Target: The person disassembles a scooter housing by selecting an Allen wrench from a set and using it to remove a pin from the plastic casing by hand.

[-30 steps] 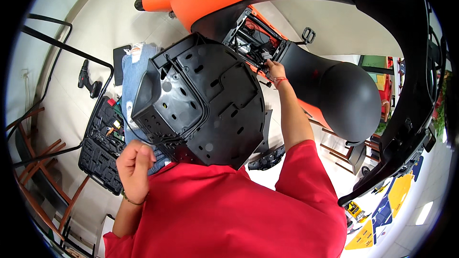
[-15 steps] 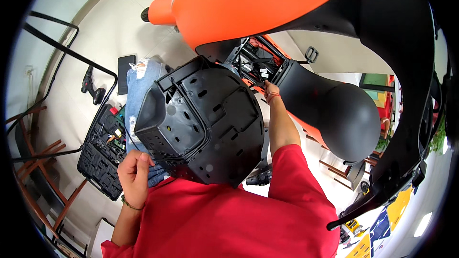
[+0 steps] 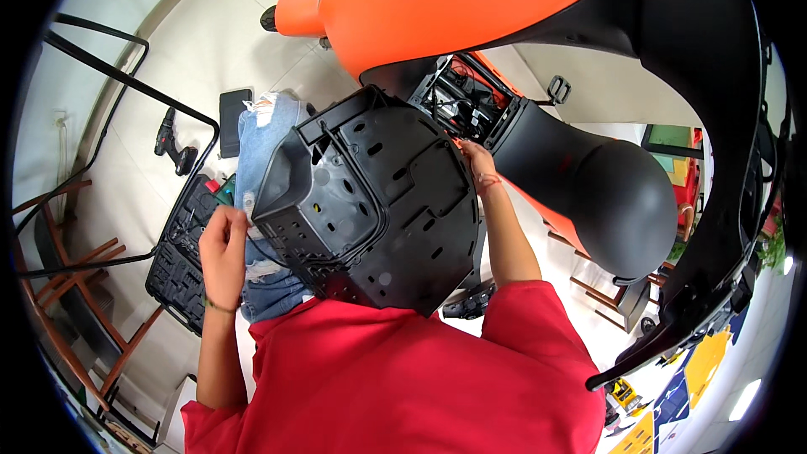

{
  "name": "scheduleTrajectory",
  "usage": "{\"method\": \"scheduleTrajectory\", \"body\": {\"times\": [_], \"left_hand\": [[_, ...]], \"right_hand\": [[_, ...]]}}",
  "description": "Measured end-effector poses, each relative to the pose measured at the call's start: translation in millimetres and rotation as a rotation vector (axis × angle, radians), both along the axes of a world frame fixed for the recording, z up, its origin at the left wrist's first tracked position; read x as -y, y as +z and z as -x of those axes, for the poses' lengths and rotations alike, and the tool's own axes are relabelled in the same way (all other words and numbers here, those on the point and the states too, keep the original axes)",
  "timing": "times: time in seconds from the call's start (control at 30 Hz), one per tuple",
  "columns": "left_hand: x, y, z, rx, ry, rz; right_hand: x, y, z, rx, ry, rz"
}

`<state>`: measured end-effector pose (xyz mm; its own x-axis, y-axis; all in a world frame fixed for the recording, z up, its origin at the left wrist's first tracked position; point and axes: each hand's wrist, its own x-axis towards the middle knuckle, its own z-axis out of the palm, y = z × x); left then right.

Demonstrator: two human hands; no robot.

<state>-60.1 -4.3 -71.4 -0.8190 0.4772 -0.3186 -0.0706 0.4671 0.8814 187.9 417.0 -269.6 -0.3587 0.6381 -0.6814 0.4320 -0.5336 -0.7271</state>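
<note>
A large black moulded plastic bin point(image 3: 403, 193), with slots and a ribbed, stepped underside, lies across my lap. My left hand point(image 3: 223, 248) is raised beside its left edge, fingers curled into a pinch; whatever they may hold is too small to make out. Between the bin and an orange and black scooter point(image 3: 471, 4) is my right hand point(image 3: 481, 163). Its fingers are bent together at the bin's right rim, close to the scooter's open compartment point(image 3: 471, 101), and their tips are partly hidden. Dark cables and frame parts show inside that compartment.
An open black tool case point(image 3: 181, 265) lies on the floor at left, with a cordless drill point(image 3: 174, 143) and a flat black box point(image 3: 234, 122) beyond it. A black tubular frame point(image 3: 139, 80) crosses the left side. Wooden chairs point(image 3: 80, 282) stand at lower left.
My right hand has drawn back from the open compartment toward the bin's rim. My left hand has risen slightly, to the left. The view has shifted a little.
</note>
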Motion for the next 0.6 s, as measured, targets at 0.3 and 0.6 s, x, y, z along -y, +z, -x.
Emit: {"method": "scheduleTrajectory", "body": {"times": [0.3,0.6], "left_hand": [[-29,-32,34,0.220,-0.211,-0.007],[-74,-30,63,-0.154,-0.411,0.356]], "right_hand": [[80,139,4,-0.189,-0.017,0.063],[119,194,-4,-0.077,-0.020,-0.130]]}}
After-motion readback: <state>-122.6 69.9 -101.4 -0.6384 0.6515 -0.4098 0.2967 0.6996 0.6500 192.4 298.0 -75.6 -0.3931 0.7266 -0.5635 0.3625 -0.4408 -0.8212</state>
